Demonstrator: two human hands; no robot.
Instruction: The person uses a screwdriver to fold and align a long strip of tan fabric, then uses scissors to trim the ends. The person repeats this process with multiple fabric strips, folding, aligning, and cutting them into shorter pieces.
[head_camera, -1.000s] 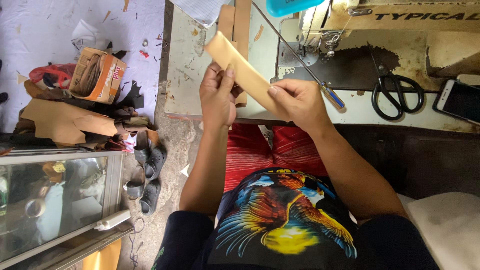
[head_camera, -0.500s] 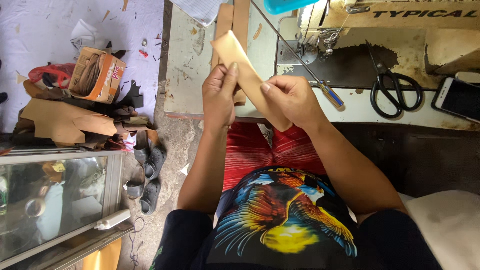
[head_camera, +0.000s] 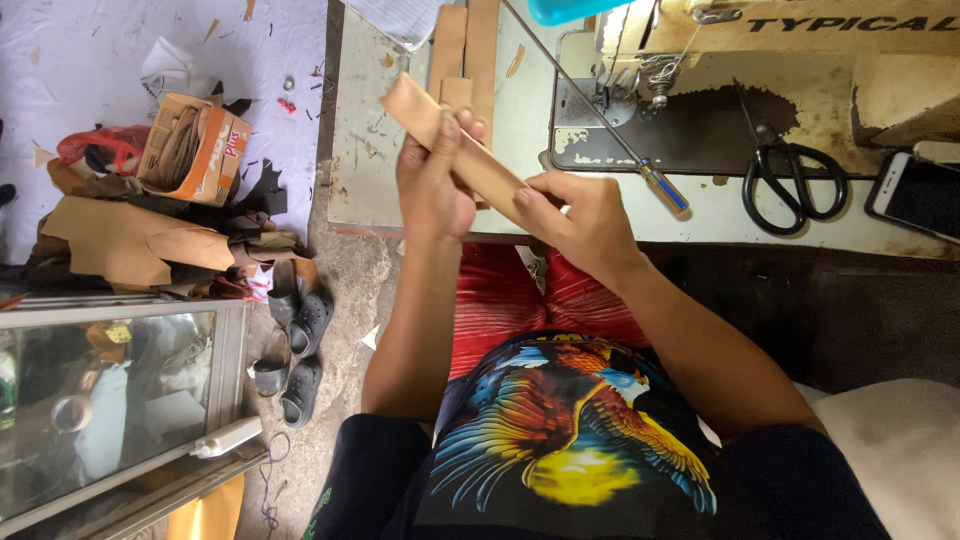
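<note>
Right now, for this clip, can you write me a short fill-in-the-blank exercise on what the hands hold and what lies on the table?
1. Both hands, the left hand and the right hand, hold one tan ____ strip.
2. The black scissors lie on the table with blades ____.
3. The phone lies to the ____ of the scissors.
4. The screwdriver has a blue and ____ handle.

Missing words: leather; closed; right; yellow

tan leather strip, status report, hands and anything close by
Left hand and right hand both grip the long tan leather strip, held above table edge. Screwdriver and black scissors lie beside, apart.
</note>
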